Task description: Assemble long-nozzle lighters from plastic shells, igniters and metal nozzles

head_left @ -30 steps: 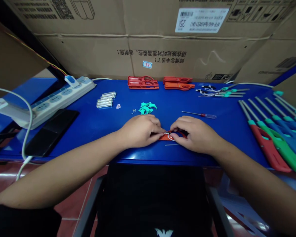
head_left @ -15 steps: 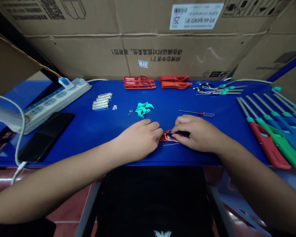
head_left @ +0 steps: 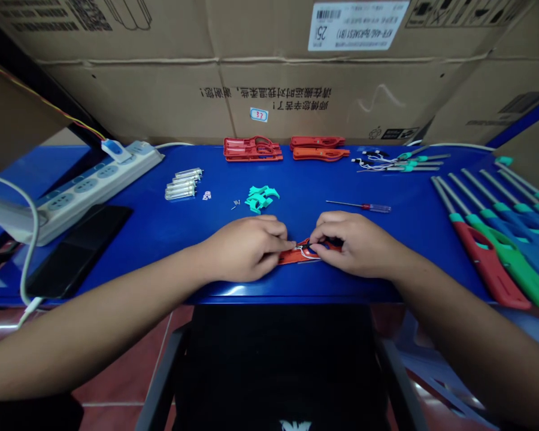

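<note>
An orange lighter shell half (head_left: 289, 258) lies on the blue table near its front edge, between my two hands. My left hand (head_left: 247, 248) is closed around its left end, the index fingertip pressing close to the middle of the shell. With thumb and index finger my right hand (head_left: 357, 244) pinches a small black igniter piece (head_left: 304, 246) over the shell. A thin white wire (head_left: 306, 256) curves along the shell below that piece. My right fingers hide much of the shell's right end.
Beyond my hands are green triggers (head_left: 261, 199), tiny screws (head_left: 236, 203), clear fuel tanks (head_left: 182, 184) and a screwdriver (head_left: 371, 208). Red shell halves (head_left: 251, 149) sit at the back. Finished-looking lighters (head_left: 485, 251) line the right. A phone (head_left: 78, 251) and power strip (head_left: 103, 179) occupy the left.
My left hand has shifted slightly left and its index finger now stretches to the shell's middle, exposing more of the orange shell. The right hand keeps its pinch, moved marginally left.
</note>
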